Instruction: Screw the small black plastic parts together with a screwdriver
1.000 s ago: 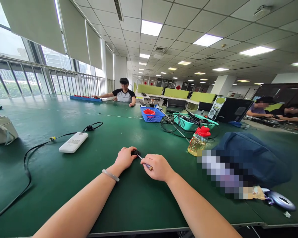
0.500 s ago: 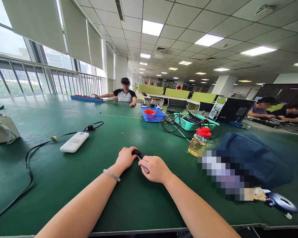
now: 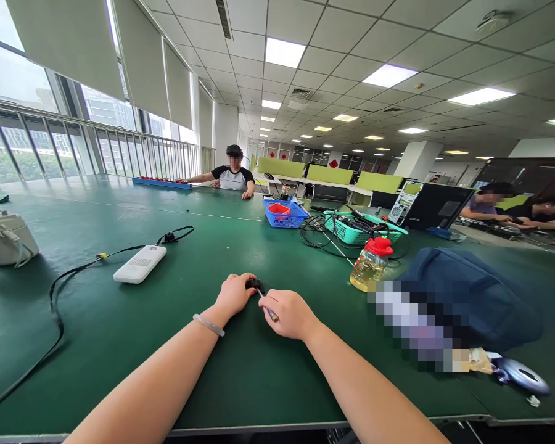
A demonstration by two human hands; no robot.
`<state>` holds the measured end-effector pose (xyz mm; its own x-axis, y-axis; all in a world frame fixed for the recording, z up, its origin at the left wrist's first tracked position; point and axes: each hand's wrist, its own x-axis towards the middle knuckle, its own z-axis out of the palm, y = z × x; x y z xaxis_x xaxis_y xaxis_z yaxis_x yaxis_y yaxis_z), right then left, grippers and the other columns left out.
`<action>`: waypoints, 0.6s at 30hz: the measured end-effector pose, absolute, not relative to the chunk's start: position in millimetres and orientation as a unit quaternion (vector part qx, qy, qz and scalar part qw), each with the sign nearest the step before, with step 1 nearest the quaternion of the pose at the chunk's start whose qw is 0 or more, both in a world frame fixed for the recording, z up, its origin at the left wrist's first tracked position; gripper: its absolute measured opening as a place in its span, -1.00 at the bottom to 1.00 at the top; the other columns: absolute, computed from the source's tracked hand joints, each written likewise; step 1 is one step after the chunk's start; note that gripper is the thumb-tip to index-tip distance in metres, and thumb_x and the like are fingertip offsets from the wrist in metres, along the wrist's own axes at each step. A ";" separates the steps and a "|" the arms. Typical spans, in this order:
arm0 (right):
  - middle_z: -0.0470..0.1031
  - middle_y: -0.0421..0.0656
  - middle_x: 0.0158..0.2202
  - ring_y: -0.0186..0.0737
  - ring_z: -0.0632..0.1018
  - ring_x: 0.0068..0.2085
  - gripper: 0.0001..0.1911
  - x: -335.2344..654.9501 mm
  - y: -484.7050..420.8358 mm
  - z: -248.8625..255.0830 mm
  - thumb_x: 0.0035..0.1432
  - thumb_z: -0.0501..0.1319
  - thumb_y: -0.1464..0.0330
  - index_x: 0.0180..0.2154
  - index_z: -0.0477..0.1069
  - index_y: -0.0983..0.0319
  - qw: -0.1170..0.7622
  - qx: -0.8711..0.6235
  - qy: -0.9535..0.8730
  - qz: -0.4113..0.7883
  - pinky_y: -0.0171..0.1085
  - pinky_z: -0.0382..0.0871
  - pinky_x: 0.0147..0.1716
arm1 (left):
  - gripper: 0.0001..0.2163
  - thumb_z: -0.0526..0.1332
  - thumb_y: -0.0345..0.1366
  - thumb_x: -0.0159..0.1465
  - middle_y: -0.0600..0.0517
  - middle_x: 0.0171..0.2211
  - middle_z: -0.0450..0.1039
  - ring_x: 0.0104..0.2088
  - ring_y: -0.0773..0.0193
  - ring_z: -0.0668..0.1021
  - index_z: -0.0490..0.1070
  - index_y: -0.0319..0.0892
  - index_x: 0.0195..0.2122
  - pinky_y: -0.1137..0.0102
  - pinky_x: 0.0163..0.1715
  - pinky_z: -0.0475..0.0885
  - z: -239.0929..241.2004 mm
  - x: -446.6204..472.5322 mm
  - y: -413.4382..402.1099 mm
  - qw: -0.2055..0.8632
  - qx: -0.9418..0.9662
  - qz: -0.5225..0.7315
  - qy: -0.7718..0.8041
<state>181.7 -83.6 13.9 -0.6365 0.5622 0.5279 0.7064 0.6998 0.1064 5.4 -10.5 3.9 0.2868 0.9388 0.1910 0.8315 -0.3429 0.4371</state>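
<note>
My left hand [image 3: 234, 294] is curled around a small black object [image 3: 255, 285] that rests on the green table [image 3: 240, 370]. A pale bangle sits on that wrist. My right hand [image 3: 290, 313] is closed on a thin metal tool [image 3: 268, 306] whose tip points at the black object. Both hands lie close together near the middle of the table, in front of me.
A white power bank [image 3: 139, 264] with a black cable [image 3: 55, 290] lies to the left, a beige case [image 3: 7, 237] further left. A bottle with a red cap [image 3: 370, 262], a dark blue bag [image 3: 472, 296], a blue basket [image 3: 284, 214] and a teal basket [image 3: 356, 228] stand to the right. People sit at the far edges.
My right hand has shifted slightly left, closer to the black object. The left hand has stayed in place.
</note>
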 end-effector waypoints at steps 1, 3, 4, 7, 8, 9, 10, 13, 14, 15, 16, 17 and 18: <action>0.39 -0.19 -0.44 -0.30 0.41 -0.44 -0.87 181.7 -83.4 13.4 0.18 0.12 0.46 -0.30 0.44 0.22 0.236 -0.353 -0.892 -0.155 -0.30 0.18 -0.42 | -0.68 0.23 -0.30 0.23 -0.02 -0.10 0.56 0.04 0.08 0.45 0.45 -0.05 0.03 0.27 0.06 0.33 4.1 5.3 -10.6 0.128 0.792 0.210 0.559; 0.39 -0.19 -0.43 -0.29 0.40 -0.44 -0.87 181.9 -83.2 12.8 0.18 0.11 0.46 -0.31 0.44 0.23 0.238 -0.347 -0.893 -0.159 -0.29 0.19 -0.42 | -0.68 0.22 -0.30 0.24 -0.02 -0.10 0.56 0.05 0.07 0.45 0.45 -0.05 0.04 0.27 0.06 0.34 3.9 5.2 -10.5 0.129 0.793 0.211 0.557; 0.40 -0.19 -0.43 -0.29 0.40 -0.44 -0.86 182.0 -83.1 12.7 0.18 0.11 0.46 -0.31 0.44 0.23 0.240 -0.345 -0.893 -0.161 -0.29 0.19 -0.42 | -0.68 0.22 -0.30 0.24 -0.02 -0.10 0.56 0.05 0.07 0.45 0.44 -0.06 0.04 0.27 0.06 0.33 3.7 5.1 -10.4 0.129 0.793 0.211 0.557; 0.39 -0.19 -0.44 -0.30 0.40 -0.44 -0.87 182.6 -83.1 12.7 0.20 0.11 0.46 -0.31 0.43 0.23 0.242 -0.344 -0.893 -0.162 -0.30 0.18 -0.41 | -0.65 0.22 -0.29 0.24 -0.02 -0.08 0.56 0.07 0.07 0.44 0.43 -0.06 0.07 0.26 0.08 0.33 3.0 4.7 -10.1 0.132 0.792 0.212 0.557; 0.39 -0.19 -0.44 -0.30 0.40 -0.44 -0.87 182.9 -83.0 12.8 0.20 0.11 0.46 -0.32 0.43 0.23 0.242 -0.344 -0.893 -0.161 -0.30 0.18 -0.41 | -0.65 0.22 -0.29 0.24 -0.02 -0.08 0.56 0.07 0.08 0.44 0.42 -0.06 0.08 0.26 0.08 0.33 2.8 4.6 -10.0 0.132 0.792 0.212 0.557; 0.39 -0.19 -0.44 -0.30 0.40 -0.44 -0.88 183.1 -83.0 12.8 0.20 0.11 0.46 -0.32 0.43 0.23 0.243 -0.344 -0.893 -0.162 -0.30 0.18 -0.41 | -0.64 0.22 -0.29 0.24 -0.02 -0.07 0.56 0.08 0.08 0.44 0.41 -0.06 0.08 0.26 0.09 0.32 2.7 4.6 -9.9 0.132 0.792 0.212 0.557; 0.39 -0.19 -0.44 -0.30 0.40 -0.44 -0.88 183.3 -82.9 12.7 0.19 0.11 0.45 -0.32 0.43 0.23 0.244 -0.343 -0.892 -0.163 -0.30 0.18 -0.41 | -0.64 0.22 -0.29 0.25 -0.02 -0.07 0.56 0.08 0.08 0.43 0.41 -0.06 0.09 0.27 0.09 0.32 2.6 4.5 -9.9 0.132 0.793 0.212 0.556; 0.39 -0.19 -0.44 -0.29 0.40 -0.44 -0.87 183.6 -82.6 12.3 0.19 0.11 0.46 -0.32 0.43 0.22 0.246 -0.343 -0.892 -0.164 -0.30 0.18 -0.41 | -0.65 0.21 -0.29 0.25 -0.01 -0.07 0.56 0.07 0.09 0.44 0.41 -0.06 0.08 0.28 0.09 0.33 2.4 4.2 -9.8 0.132 0.795 0.213 0.553; 0.39 -0.19 -0.44 -0.29 0.40 -0.44 -0.87 183.6 -82.6 12.1 0.19 0.11 0.46 -0.32 0.43 0.22 0.246 -0.343 -0.892 -0.164 -0.30 0.18 -0.41 | -0.66 0.21 -0.29 0.25 -0.01 -0.07 0.56 0.07 0.09 0.44 0.42 -0.06 0.07 0.28 0.09 0.33 2.4 4.1 -9.7 0.133 0.795 0.213 0.552; 0.39 -0.19 -0.45 -0.29 0.40 -0.44 -0.87 183.6 -82.6 12.0 0.19 0.11 0.46 -0.32 0.43 0.22 0.246 -0.342 -0.892 -0.163 -0.30 0.18 -0.42 | -0.67 0.22 -0.29 0.25 0.00 -0.07 0.56 0.06 0.09 0.44 0.43 -0.06 0.06 0.27 0.08 0.33 2.3 4.0 -9.5 0.133 0.795 0.212 0.552; 0.38 -0.19 -0.45 -0.29 0.40 -0.44 -0.87 183.6 -82.6 11.9 0.19 0.11 0.46 -0.32 0.42 0.22 0.246 -0.341 -0.893 -0.162 -0.30 0.18 -0.42 | -0.67 0.22 -0.29 0.24 0.00 -0.08 0.56 0.06 0.08 0.44 0.44 -0.05 0.05 0.27 0.08 0.33 2.3 3.9 -9.4 0.134 0.795 0.212 0.552; 0.38 -0.19 -0.45 -0.29 0.40 -0.44 -0.88 183.6 -82.7 11.8 0.19 0.11 0.46 -0.32 0.42 0.22 0.247 -0.340 -0.893 -0.163 -0.29 0.18 -0.42 | -0.68 0.22 -0.29 0.24 0.00 -0.08 0.56 0.05 0.08 0.44 0.44 -0.05 0.04 0.27 0.07 0.33 2.3 3.7 -9.2 0.134 0.795 0.212 0.552; 0.38 -0.19 -0.45 -0.29 0.40 -0.44 -0.88 183.6 -82.8 11.6 0.18 0.11 0.47 -0.32 0.42 0.22 0.247 -0.338 -0.893 -0.163 -0.29 0.18 -0.42 | -0.69 0.22 -0.29 0.24 0.00 -0.09 0.56 0.05 0.08 0.45 0.45 -0.05 0.03 0.26 0.07 0.34 2.4 3.6 -9.1 0.135 0.795 0.212 0.552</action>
<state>183.6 -82.8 11.6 -0.6488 0.5236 0.5521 0.6849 0.7180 0.1240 3.6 -9.1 2.4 0.3013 0.9347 0.1887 0.8206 -0.3549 0.4480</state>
